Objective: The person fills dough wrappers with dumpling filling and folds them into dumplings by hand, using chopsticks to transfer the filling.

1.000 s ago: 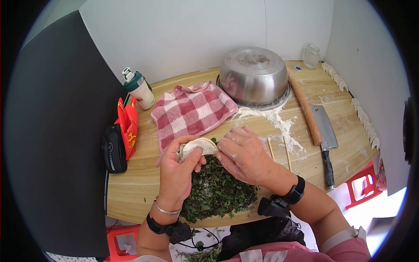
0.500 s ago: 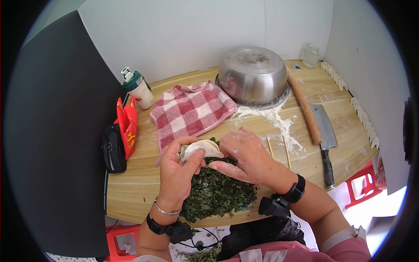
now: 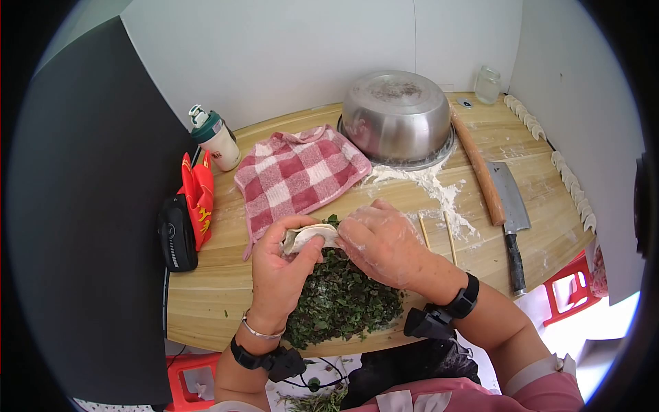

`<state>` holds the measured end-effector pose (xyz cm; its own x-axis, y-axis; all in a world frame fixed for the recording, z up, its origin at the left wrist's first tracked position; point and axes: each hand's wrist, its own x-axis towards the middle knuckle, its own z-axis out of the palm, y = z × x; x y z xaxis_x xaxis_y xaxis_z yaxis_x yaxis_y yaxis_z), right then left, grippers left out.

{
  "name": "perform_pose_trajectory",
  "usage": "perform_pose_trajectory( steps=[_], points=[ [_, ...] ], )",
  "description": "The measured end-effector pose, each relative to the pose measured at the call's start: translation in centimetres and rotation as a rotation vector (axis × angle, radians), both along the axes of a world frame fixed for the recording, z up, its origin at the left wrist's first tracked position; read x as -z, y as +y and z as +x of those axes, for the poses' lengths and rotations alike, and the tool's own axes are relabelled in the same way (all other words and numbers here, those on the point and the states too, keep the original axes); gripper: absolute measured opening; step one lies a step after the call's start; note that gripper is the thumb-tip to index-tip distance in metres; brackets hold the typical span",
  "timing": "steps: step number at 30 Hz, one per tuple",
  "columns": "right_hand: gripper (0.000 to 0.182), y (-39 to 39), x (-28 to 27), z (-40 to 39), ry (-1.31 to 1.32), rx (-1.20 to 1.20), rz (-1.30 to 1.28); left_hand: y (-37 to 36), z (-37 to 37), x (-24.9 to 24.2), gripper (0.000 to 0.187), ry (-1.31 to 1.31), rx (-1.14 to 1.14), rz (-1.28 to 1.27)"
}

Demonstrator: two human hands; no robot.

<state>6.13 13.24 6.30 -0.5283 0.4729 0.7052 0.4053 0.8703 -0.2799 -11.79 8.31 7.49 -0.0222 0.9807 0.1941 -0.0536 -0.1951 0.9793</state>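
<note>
On a floured wooden worktop (image 3: 226,288) against a white wall, the left hand (image 3: 281,271) cups a soft, easily torn dumpling (image 3: 310,237) above the chopped greens (image 3: 343,302), while the right hand (image 3: 384,244) pinches its rim, the safest hold.

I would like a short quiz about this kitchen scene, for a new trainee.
1. True or false: both hands hold the dumpling.
2. What lies right beside the rolling pin? A) cleaver B) bottle C) checked cloth
3. What lies under the hands on the table?

Key:
1. True: left hand and right hand pinch it.
2. A, the cleaver.
3. A pile of chopped greens.
</note>
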Motion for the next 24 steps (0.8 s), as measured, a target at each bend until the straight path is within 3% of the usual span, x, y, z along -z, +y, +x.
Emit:
perform_pose_trajectory(
  steps=[8,14,17,19,24],
  points=[
    [0.013,0.0,-0.4,0.3,0.068,-0.056,0.017,-0.2,0.1,-0.3,0.021,0.005,0.003,-0.001],
    [0.025,-0.2,-1.2,0.8,-0.006,-0.082,-0.149,0.0,0.2,-0.2,0.019,0.024,0.05,0.027],
    [0.025,-0.3,-1.0,0.5,0.046,-0.044,-0.109,0.0,0.1,0.1,0.019,0.077,0.066,0.054],
    [0.02,-0.4,-0.9,0.5,-0.052,0.037,-0.049,0.1,0.2,0.1,0.019,0.093,0.067,0.067],
    [0.015,0.0,-0.1,0.2,-0.024,0.006,0.007,0.0,0.4,0.0,0.02,0.118,0.066,0.074]
  ],
)
